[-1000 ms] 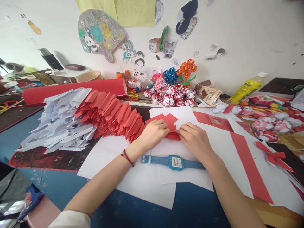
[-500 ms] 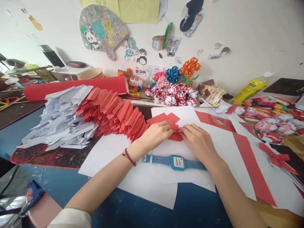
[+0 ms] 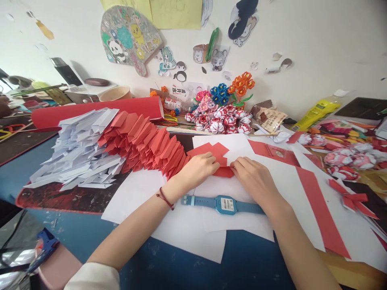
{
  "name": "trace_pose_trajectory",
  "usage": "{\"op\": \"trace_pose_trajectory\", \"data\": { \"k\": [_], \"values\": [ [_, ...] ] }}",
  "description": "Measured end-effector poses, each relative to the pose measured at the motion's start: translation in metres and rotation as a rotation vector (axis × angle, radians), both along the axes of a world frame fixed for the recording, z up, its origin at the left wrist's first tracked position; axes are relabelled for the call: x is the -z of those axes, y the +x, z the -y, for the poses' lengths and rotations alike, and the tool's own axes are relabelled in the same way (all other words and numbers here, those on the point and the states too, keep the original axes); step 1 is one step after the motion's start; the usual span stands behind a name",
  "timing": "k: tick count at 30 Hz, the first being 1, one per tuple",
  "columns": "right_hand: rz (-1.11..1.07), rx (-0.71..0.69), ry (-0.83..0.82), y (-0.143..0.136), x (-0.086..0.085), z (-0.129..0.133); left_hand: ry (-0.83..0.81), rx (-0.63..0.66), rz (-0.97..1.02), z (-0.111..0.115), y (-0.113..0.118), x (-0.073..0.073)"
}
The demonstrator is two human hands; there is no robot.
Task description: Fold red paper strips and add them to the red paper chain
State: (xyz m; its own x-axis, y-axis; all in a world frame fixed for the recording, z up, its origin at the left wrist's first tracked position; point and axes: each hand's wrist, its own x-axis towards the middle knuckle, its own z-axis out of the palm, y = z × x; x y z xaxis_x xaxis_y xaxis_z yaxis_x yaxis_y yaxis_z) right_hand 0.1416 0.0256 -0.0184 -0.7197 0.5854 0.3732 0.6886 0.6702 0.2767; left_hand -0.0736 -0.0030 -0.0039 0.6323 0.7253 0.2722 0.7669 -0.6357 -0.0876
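Observation:
Small pieces of red paper (image 3: 223, 172) lie on white sheets (image 3: 187, 237) in the middle of the table. My left hand (image 3: 203, 167) has its fingers curled and pressed on the left part of the red piece nearest me. Its right end is pinched between the fingertips of my right hand (image 3: 246, 173). Other red pieces (image 3: 219, 151) lie just behind, flat on the paper. A blue watch (image 3: 226, 205) rests face down below my hands, its right strap partly behind my right wrist. Left of my hands stretches a long row of folded red pieces (image 3: 145, 141).
Folded white pieces (image 3: 81, 149) heap at the left beside a red roll (image 3: 99, 110). Red-and-white paper flowers (image 3: 223, 121) sit by the wall. A yellow bottle (image 3: 317, 110) and a red strip (image 3: 322, 211) are at right; a blue glue gun (image 3: 45, 245) is lower left.
My right hand has shifted slightly to the right along the red paper, with more of its edge showing between my hands. My left hand has barely moved.

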Motion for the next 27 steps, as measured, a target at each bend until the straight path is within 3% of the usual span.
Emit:
{"op": "trace_pose_trajectory", "data": {
  "k": [11,27],
  "values": [
    [-0.099,-0.133,-0.042,-0.004,-0.002,0.005,0.01,-0.005,0.012,0.001,0.0,-0.001],
    [-0.012,-0.126,-0.032,-0.01,-0.003,0.01,0.018,0.043,-0.061,0.002,0.003,-0.004]
  ]
}}
